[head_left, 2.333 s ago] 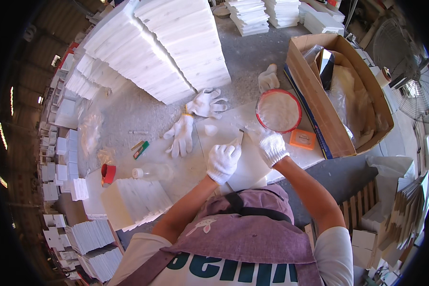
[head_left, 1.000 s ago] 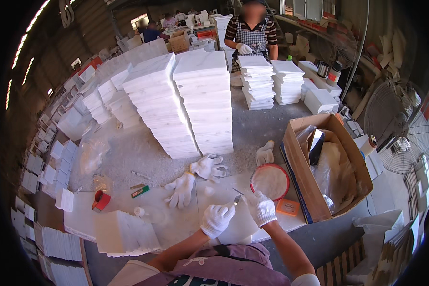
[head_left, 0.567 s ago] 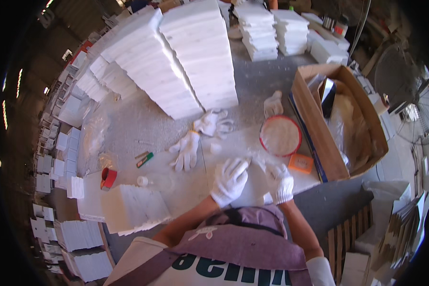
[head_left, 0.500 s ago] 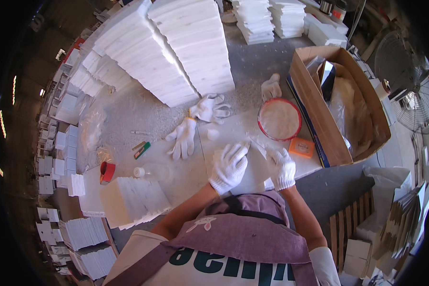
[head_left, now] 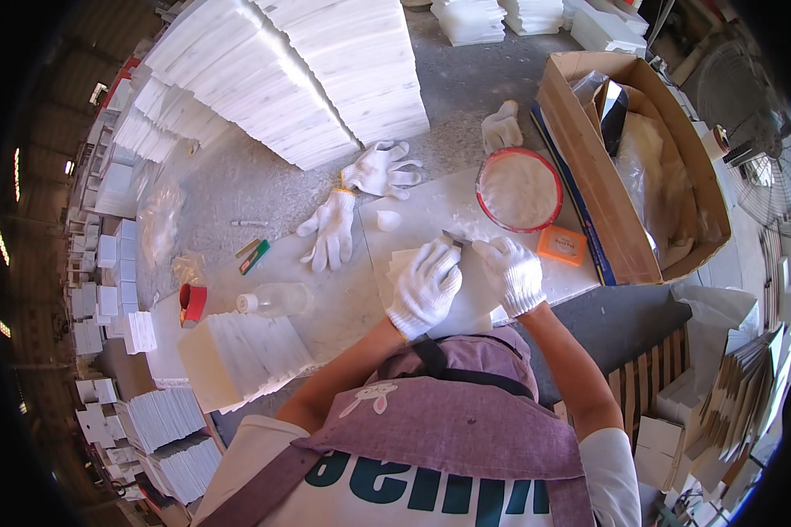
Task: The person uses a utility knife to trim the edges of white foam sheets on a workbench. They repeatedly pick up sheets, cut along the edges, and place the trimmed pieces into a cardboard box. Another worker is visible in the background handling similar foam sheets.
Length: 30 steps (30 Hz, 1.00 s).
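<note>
Fingers [head_left: 490, 252] of the right hand [head_left: 514, 277] pinched a thin blade [head_left: 454, 238], projecting leftward beyond them (left hand [head_left: 426, 288]: fingers' hold could not be determined).

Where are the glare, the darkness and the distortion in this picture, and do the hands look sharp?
Head view: bright streak between two tall stacks of white slabs; head view: dark roof at left around bright light strips; head view: cardboard box bowed by fisheye; head view: left hand and right hand fairly sharp.

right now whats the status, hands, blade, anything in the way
Right hand: closed on thin blade. Left hand: gloved, grip unclear. Blade tip: beside left hand. Red-rimmed bowl beyond right hand, apart.
</note>
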Tool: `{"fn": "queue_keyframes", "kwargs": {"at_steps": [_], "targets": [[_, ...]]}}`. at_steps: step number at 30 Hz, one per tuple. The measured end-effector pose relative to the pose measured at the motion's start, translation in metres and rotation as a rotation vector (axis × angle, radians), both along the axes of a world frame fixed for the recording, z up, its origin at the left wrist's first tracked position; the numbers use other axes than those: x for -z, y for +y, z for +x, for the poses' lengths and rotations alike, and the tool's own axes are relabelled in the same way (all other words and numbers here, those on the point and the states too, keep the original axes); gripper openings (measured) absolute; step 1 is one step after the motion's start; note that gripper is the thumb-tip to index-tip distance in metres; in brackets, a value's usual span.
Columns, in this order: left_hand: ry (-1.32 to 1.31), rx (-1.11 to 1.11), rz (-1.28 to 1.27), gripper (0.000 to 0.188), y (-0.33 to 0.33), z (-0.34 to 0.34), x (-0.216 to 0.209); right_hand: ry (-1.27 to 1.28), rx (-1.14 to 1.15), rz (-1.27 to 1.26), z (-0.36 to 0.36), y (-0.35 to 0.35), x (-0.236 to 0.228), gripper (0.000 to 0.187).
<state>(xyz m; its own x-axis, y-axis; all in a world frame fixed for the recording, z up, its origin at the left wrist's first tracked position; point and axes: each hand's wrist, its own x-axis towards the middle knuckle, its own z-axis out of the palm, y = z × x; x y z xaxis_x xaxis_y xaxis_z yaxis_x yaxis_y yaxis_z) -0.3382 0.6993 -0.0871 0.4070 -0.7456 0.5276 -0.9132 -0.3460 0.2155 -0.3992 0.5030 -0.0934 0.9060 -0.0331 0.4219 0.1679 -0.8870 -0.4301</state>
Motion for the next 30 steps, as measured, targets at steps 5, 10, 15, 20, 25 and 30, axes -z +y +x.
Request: {"fn": "queue_keyframes", "kwargs": {"at_steps": [5,10,15,20,25,30], "targets": [[0.058,-0.009,-0.034,0.02,-0.004,0.0,-0.006,0.086,-0.026,-0.055,0.01,-0.007,0.034,0.028],[0.127,-0.09,-0.087,0.019,-0.004,-0.004,-0.003,0.086,-0.026,-0.036,0.01,-0.007,0.027,0.029],[0.026,-0.007,-0.058,0.018,-0.001,0.0,0.005,0.099,-0.142,-0.104,0.01,-0.011,0.004,0.027],[-0.008,0.037,-0.021,0.02,-0.003,0.002,0.005,0.124,-0.156,-0.13,0.019,-0.01,0.013,0.022],[-0.027,0.039,-0.04,0.022,0.0,0.001,0.007,0.113,-0.16,-0.138,0.026,-0.006,0.002,0.02],[-0.041,-0.005,-0.05,0.021,0.001,0.001,0.01,0.115,-0.148,-0.112,0.01,-0.014,0.015,0.024]]}}
